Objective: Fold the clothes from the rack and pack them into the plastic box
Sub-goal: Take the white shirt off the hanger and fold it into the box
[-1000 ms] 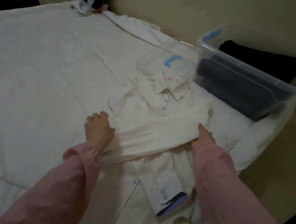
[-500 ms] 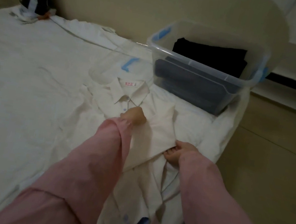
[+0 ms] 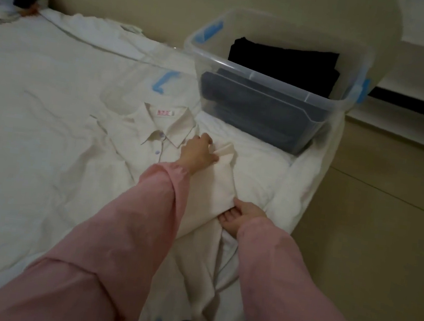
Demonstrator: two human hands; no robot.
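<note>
**Shirt mid-fold, right side strip held at both ends**

White-sheeted bed (image 3: 36,115) carries everything. Clear plastic box with blue latches (image 3: 275,78) sits at its far right corner, with dark folded clothes (image 3: 283,59) already inside. Cream button-up shirt (image 3: 136,155) lies flat, face up, collar toward the box and hem toward the person, so its long axis runs near-to-far. Its right side is doubled into a narrow strip (image 3: 219,185) parallel to that axis, right of the placket. Left hand (image 3: 199,153), arm crossed over the shirt, pinches the strip's far corner. Right hand (image 3: 245,214) grips the near end, fingers tucked under. Judgement: side fold under way, hem-to-collar fold not yet done. Box lies just beyond the collar; left hand is nearer it.
</note>
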